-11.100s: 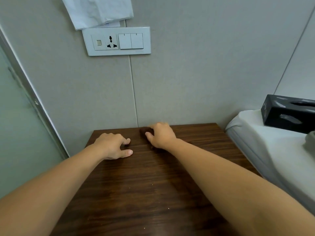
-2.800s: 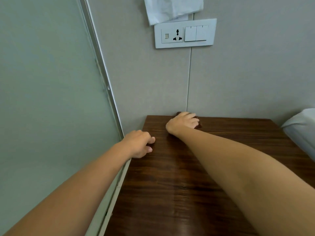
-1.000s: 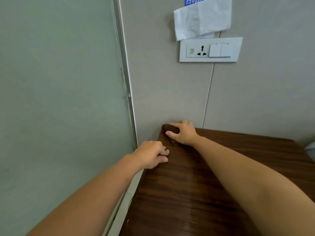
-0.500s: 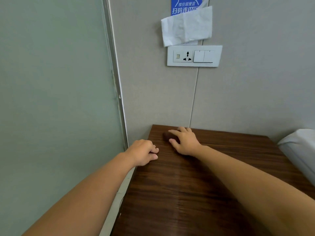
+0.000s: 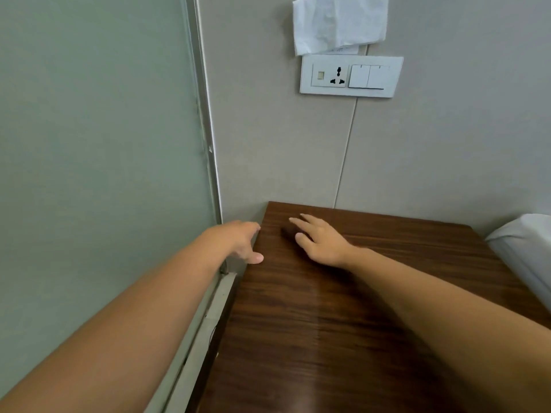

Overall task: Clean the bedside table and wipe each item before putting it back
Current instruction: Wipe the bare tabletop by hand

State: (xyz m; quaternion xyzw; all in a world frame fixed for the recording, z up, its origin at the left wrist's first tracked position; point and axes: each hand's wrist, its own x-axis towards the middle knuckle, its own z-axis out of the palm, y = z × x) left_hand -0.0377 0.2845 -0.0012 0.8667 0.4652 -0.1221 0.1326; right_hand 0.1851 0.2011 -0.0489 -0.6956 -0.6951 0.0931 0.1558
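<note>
The dark wooden bedside table (image 5: pixel 343 323) fills the lower middle, and its top is bare apart from my hands. My right hand (image 5: pixel 322 241) lies flat near the back left corner, fingers straight, pressing a small dark brown cloth (image 5: pixel 287 232) onto the wood. Most of the cloth is hidden under my fingers. My left hand (image 5: pixel 241 242) rests at the table's left edge, thumb on the top, fingers stretched along the edge and holding nothing.
A frosted glass partition (image 5: pixel 89 144) with a metal frame runs close along the table's left side. On the wall behind are a white socket and switch panel (image 5: pixel 351 76) and a crumpled white paper (image 5: pixel 340 22). A white-sheeted bed (image 5: pixel 524 242) adjoins the right.
My left hand has uncurled from a loose fist and now lies stretched along the table's left edge. My right hand stays on the cloth near the back left corner, fingers straighter.
</note>
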